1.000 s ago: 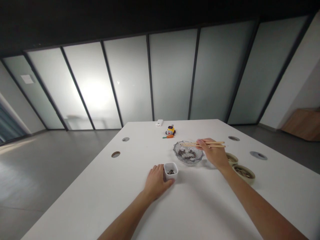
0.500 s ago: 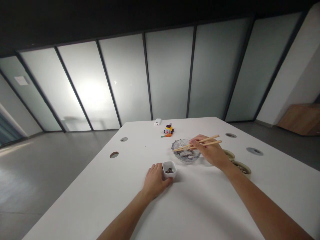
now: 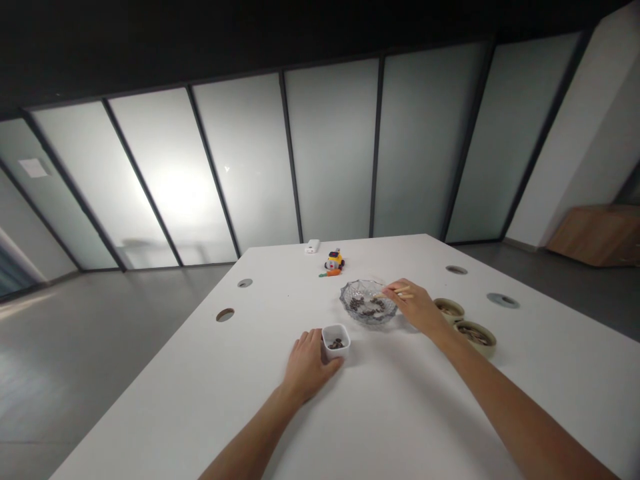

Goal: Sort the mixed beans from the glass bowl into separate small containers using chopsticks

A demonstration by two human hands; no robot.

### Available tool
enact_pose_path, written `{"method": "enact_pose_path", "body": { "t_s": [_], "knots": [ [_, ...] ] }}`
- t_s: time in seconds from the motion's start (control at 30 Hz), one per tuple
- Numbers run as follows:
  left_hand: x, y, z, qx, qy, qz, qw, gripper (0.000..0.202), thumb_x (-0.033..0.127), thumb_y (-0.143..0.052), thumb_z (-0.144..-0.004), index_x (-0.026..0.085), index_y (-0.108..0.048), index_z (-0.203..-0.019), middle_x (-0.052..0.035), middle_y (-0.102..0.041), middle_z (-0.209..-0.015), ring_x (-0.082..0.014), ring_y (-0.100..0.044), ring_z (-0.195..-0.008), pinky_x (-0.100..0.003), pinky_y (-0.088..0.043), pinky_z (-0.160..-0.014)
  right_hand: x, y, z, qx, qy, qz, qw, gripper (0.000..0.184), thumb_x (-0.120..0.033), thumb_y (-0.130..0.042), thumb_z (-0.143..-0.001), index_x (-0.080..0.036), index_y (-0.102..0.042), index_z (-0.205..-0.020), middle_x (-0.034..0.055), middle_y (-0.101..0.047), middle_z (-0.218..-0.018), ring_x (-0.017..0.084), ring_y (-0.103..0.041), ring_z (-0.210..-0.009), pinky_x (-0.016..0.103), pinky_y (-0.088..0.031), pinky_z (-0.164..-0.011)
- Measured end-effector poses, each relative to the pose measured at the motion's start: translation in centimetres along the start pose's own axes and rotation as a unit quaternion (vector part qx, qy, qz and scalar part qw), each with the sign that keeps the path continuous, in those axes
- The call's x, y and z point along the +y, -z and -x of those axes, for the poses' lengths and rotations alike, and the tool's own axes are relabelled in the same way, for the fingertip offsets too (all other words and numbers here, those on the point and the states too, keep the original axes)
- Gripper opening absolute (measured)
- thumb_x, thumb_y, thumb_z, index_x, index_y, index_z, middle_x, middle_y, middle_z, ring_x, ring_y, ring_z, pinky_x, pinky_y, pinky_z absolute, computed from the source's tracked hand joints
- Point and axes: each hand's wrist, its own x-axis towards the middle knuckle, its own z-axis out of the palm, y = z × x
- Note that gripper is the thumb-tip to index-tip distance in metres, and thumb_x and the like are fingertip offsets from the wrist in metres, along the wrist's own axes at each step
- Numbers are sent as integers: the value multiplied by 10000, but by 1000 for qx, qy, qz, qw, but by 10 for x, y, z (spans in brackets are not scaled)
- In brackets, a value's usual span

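My left hand [image 3: 311,361] is wrapped round the side of a small white square cup [image 3: 336,341], which stands on the table with a few dark bean-like pieces [image 3: 337,344] at its bottom. In my right hand [image 3: 411,305] is a pair of wooden chopsticks [image 3: 401,291], their tips reaching down into a clear cut-glass bowl [image 3: 369,317]. Dark small pieces [image 3: 367,306] lie scattered inside that bowl. Whether the tips grip a piece is too small to tell.
Two round greenish bowls [image 3: 475,339] with contents stand beside my right forearm. Beyond the glass bowl lie an orange toy carrot [image 3: 331,273], a yellow toy vehicle [image 3: 335,259] and a white box-like device [image 3: 313,246]. Round holes [image 3: 225,315] pierce the white table [image 3: 260,287].
My right hand has turned and lowered the chopsticks, from lying slantwise above the glass bowl to dipping into it. The left hand keeps its hold on the cup.
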Motion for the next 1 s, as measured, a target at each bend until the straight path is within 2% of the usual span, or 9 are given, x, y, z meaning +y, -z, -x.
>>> {"method": "enact_pose_path", "body": {
  "t_s": [0.23,0.4,0.57,0.77,1.0],
  "knots": [
    [0,0,0,4,-5,8,1000,331,447,-697,-845,220,-580,-1056,-68,-669,-1106,-262,-587,-1055,-343,-417,-889,1,-3,2,-3,3,-14,1000,564,-642,-369,-1017,-256,-713,-790,75,-743,-828,262,-692,-844,424,-544,-807],
    [0,0,0,7,-7,6,1000,329,453,-701,-843,225,-579,-1046,-61,-669,-1099,-258,-586,-1053,-339,-417,-886,-1,-2,4,13,-20,-34,999,545,-664,-416,-995,-255,-708,-784,72,-732,-812,247,-695,-786,402,-553,-773],
    [1,1,0,-1,2,-4,1000,325,460,-695,-850,224,-574,-1039,-63,-673,-1106,-256,-594,-1063,-336,-423,-891,2,-5,6,12,-35,-39,999,482,-608,-452,-998,-254,-722,-813,72,-729,-845,243,-697,-804,399,-557,-792],
    [1,2,0,-10,5,-9,1000,343,473,-685,-859,226,-575,-1070,-71,-670,-1168,-261,-590,-1111,-335,-425,-917,6,-12,7,-5,-17,-22,1000,413,-502,-444,-1006,-271,-735,-827,70,-731,-872,239,-684,-862,398,-560,-837],
    [0,1,0,-4,-5,-6,1000,341,471,-684,-858,221,-579,-1064,-74,-674,-1143,-264,-591,-1088,-343,-423,-905,-3,-8,7,-11,-17,-36,999,442,-542,-458,-1009,-256,-733,-814,72,-734,-852,237,-693,-812,391,-569,-808]
  ]
}}
